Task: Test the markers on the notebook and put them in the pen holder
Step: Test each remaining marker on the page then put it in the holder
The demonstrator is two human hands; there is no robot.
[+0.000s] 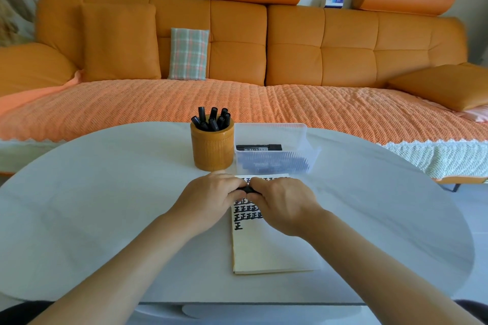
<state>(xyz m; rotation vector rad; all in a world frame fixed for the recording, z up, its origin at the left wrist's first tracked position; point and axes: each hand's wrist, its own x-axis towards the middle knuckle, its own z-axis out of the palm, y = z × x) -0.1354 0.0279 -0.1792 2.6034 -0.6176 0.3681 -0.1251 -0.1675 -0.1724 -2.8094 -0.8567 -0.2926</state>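
Over the upper part of the notebook (pixel 264 250), we found both hands meeting on one black marker (pixel 247 189), held level just above the written rows. The left hand (pixel 211 192) had its fingers curled round one end and the right hand (pixel 282 203) had its fingers curled round the other. Only a short dark stretch of the barrel showed between them. We judged this two-ended hold to suit pulling the cap off or pressing it on, but we could not tell which, since the cap and tip were hidden under the fingers. The page carried several rows of thick black test marks, with bare paper below, so room for further strokes lay nearest the person. The pen holder (pixel 213 150) stood just beyond the left hand on the white table (pixel 105 206), within easy reach for dropping in, and held a cluster of black markers standing caps up (pixel 212 120). Just beside it on the right sat a clear plastic box (pixel 272 158) with more markers lying flat (pixel 258 147), presumably the untested stock. We judged the task well along but not finished.
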